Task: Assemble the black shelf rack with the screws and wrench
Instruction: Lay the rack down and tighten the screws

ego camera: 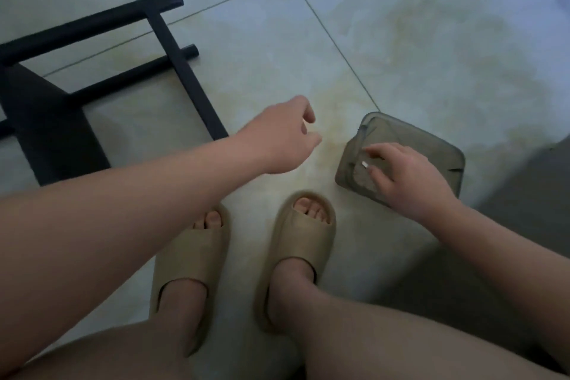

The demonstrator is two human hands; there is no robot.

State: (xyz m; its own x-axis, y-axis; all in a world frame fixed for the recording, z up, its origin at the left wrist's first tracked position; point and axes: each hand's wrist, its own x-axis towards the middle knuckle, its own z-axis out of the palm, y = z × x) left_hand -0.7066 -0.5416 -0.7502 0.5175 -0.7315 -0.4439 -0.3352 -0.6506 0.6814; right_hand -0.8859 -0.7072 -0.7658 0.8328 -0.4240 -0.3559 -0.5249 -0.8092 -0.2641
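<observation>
The black shelf rack (172, 49) lies on the tiled floor at the upper left, its tubes and flat bars partly joined. My left hand (283, 136) hovers over the floor to the right of the rack, fingers loosely curled and holding nothing. My right hand (407, 176) reaches into a grey-green translucent container (431, 145) on the floor at the right. Its fingertips pinch a small pale part (365, 164), likely a screw. No wrench is visible.
My two feet in tan slides (302, 244) stand on the floor between my knees, just below both hands. A grey surface (530, 200) fills the right edge. Pale floor tiles stretch beyond the container.
</observation>
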